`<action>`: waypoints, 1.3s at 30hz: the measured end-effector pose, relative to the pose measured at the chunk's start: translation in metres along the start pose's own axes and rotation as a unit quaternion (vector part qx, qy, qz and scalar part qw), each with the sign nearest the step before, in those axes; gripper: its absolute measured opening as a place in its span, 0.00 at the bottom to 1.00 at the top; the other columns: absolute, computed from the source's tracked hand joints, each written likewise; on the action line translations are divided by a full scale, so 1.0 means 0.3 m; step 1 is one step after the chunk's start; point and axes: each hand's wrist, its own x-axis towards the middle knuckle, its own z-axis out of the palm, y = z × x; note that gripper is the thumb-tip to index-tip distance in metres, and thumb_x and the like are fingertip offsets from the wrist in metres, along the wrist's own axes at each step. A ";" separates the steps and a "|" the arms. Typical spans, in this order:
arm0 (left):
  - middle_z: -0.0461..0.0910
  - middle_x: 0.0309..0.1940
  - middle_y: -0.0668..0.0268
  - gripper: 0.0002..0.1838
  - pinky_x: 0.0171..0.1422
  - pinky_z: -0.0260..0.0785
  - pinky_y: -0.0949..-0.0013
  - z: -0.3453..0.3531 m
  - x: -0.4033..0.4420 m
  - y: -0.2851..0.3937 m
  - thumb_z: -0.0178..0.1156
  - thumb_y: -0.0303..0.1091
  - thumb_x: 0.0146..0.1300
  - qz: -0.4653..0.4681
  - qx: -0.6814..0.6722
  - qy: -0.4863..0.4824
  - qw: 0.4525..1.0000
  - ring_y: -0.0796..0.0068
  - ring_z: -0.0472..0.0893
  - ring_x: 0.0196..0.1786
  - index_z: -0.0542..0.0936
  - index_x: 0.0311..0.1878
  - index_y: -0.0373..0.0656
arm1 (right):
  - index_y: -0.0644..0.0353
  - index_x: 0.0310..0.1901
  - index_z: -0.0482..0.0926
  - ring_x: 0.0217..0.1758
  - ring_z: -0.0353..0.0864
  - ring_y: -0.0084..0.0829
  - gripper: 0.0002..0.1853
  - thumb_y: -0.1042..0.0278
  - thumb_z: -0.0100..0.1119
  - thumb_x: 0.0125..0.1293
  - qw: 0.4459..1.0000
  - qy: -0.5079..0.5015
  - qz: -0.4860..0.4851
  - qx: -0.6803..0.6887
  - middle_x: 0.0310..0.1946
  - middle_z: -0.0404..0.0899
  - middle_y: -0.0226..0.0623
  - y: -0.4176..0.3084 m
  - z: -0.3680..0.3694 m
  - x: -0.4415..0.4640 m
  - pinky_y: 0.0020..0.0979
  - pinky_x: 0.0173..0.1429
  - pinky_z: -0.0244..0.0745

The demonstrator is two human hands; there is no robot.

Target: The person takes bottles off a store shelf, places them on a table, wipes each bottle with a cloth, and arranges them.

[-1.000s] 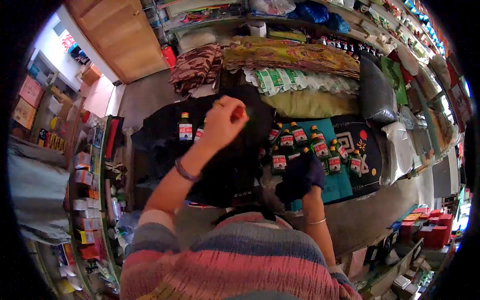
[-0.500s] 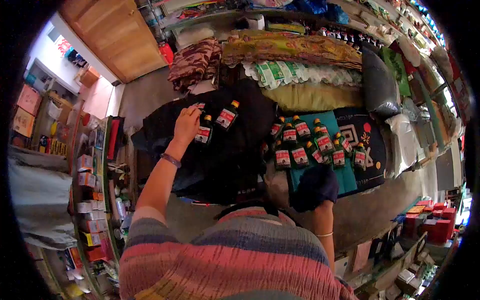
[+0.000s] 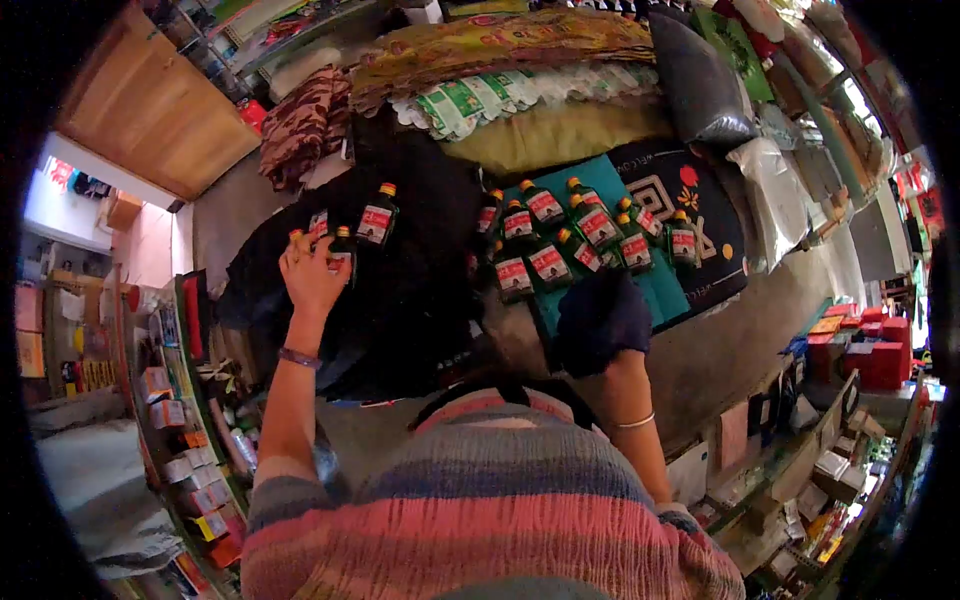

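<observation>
My left hand (image 3: 314,278) hovers low over the black cloth (image 3: 400,310), fingers apart and bent, over small dark green bottles with red-and-white labels and yellow caps. Its thumb side overlaps one bottle (image 3: 343,246); whether they touch, I cannot tell. Just beyond the fingertips is another bottle (image 3: 318,223), partly hidden, and a third bottle (image 3: 377,216) lies to the right. A bunched dark cloth (image 3: 603,318) covers my right hand, whose fingers are hidden inside it. Beside that cloth, several more bottles (image 3: 549,264) lie together on a teal mat (image 3: 665,290).
A black patterned mat (image 3: 722,280) extends right of the teal one. Folded camouflage fabric (image 3: 305,130) and a yellowish sack (image 3: 560,140) lie behind. Stocked shelves (image 3: 190,400) flank my left, with red boxes (image 3: 878,355) at right and a wooden door (image 3: 160,110) back left.
The view has shifted, so the scene sits further left and higher. My left hand has drawn back slightly toward me from the far bottle. My right hand stays in the dark cloth.
</observation>
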 end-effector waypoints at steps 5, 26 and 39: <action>0.74 0.45 0.58 0.20 0.56 0.65 0.58 0.024 0.061 0.264 0.61 0.43 0.52 -0.009 -0.229 -0.118 0.966 0.55 0.73 0.51 0.77 0.47 0.45 | 0.59 0.33 0.73 0.32 0.76 0.41 0.12 0.59 0.52 0.58 0.998 0.009 -0.024 -0.050 0.28 0.77 0.40 -0.054 -0.048 -0.014 0.38 0.37 0.72; 0.76 0.45 0.55 0.19 0.49 0.70 0.61 0.391 0.128 0.743 0.52 0.36 0.63 -0.202 -0.480 -0.172 0.836 0.57 0.75 0.48 0.74 0.53 0.34 | 0.52 0.25 0.80 0.40 0.75 0.45 0.05 0.63 0.60 0.46 0.985 0.108 -0.105 -0.089 0.29 0.77 0.40 -0.093 -0.199 -0.044 0.38 0.43 0.71; 0.78 0.43 0.64 0.16 0.36 0.72 0.63 -0.301 0.055 0.774 0.53 0.44 0.62 -0.359 -0.794 -0.330 0.362 0.65 0.78 0.44 0.75 0.47 0.44 | 0.59 0.43 0.77 0.45 0.76 0.35 0.10 0.70 0.55 0.59 0.941 -0.068 -0.101 0.317 0.40 0.78 0.39 -0.106 0.021 0.131 0.34 0.52 0.71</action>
